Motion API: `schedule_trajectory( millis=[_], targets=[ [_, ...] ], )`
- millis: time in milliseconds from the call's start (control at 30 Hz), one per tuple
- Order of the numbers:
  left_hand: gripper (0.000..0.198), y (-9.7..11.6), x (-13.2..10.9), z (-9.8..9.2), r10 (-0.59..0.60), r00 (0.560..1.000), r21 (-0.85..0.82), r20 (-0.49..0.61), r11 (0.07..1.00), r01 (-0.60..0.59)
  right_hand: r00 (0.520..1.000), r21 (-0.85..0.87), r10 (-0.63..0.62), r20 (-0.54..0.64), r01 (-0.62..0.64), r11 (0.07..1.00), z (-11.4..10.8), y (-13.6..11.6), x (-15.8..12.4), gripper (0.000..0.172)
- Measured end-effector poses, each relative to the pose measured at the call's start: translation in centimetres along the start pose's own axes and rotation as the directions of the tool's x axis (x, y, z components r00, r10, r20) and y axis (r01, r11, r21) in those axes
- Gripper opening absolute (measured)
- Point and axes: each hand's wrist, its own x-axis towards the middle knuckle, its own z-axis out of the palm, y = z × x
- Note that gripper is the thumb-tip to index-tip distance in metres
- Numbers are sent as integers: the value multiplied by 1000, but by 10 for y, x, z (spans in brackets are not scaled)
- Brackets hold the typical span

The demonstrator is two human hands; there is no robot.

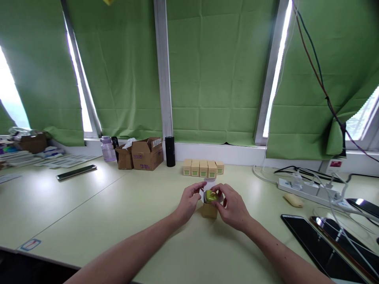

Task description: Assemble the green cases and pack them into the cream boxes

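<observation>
A small shiny green object (pixel 211 196) with a pale ring-like loop on it is between the thumb and fingers of my right hand (pixel 232 206). It sits right over the top of a small brown cardboard box (pixel 209 211), which stands on the table in front of me. Whether it touches the inside of the box cannot be seen. My left hand (pixel 189 202) is at the left of the green object, its thumb and bent fingers close together beside a white flap or paper behind the box. What those fingers pinch, if anything, is too small to make out.
Several small brown boxes (pixel 203 169) with green-edged labels stand in a row behind my hands. Farther left are a black cylinder (pixel 170 151), open cartons (pixel 147 154) and a purple bottle (pixel 108 149). At right lie a power strip (pixel 310 190), cables and dark tablets (pixel 319 244).
</observation>
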Motion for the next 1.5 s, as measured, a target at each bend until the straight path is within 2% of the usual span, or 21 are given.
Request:
schedule_trajectory(
  millis=[133, 233, 367, 767, 1033, 1233, 1333, 1500],
  targets=[
    [56, 1, 0, 0, 11, 1000, 6, 1, 1000, -11, 1000, -58, -6, -1, 6, 998, 3, -1, 1, 5],
    [55, 2, -1, 0, 15, 1000, 17, -3, 1000, -15, 1000, -84, -4, -27, 1, 996, 4, -1, 2, 9],
    [53, 4, -2, 1, 9, 1000, 39, 1, 999, -9, 998, -22, -31, -49, 30, 999, 6, -1, 2, 11],
    [51, 5, -4, 1, 31, 999, 44, 20, 999, -32, 995, 52, 24, -96, -19, 998, 10, 3, 6, 18],
    [52, 4, -4, 0, 44, 999, 56, -1, 997, -44, 990, 147, 1, -141, 20, 989, 10, 2, 5, 21],
    [42, 3, -4, 1, 34, 999, -30, -16, 999, -35, 956, 291, 96, -276, -12, 957, 7, 6, 6, 25],
    [39, -1, -1, 1, 37, 999, -47, -14, 998, -38, 941, 303, 163, -298, -69, 951, 7, 10, 6, 23],
    [44, -7, 1, 1, 67, 998, 23, 16, 997, -68, 920, 331, 236, -311, -128, 935, 9, 12, 6, 22]
  ],
)
